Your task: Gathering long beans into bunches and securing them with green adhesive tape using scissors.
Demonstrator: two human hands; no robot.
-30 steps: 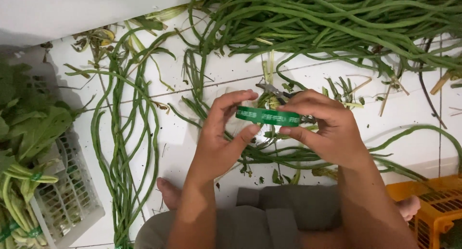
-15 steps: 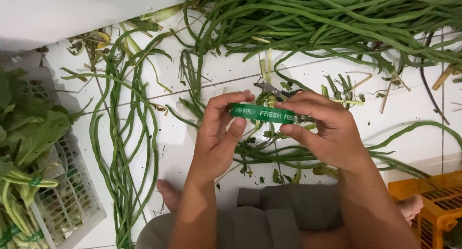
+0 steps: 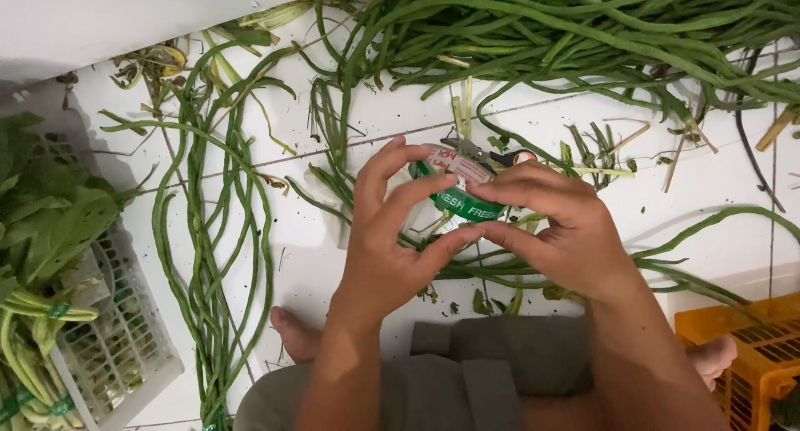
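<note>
Seated on the white tiled floor, the person pinches a green printed tape band between left hand and right hand, held over a small long-bean bunch, seemingly for binding.

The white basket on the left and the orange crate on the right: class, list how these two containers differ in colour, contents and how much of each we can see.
Colour: the white basket is pale, the orange crate bright.
Contents: the white basket holds leafy greens and tied bundles; the orange crate's contents hardly show.
View: more of the white basket appears; only a corner of the orange crate does.
Both have slotted walls and sit on the tiled floor.
</note>
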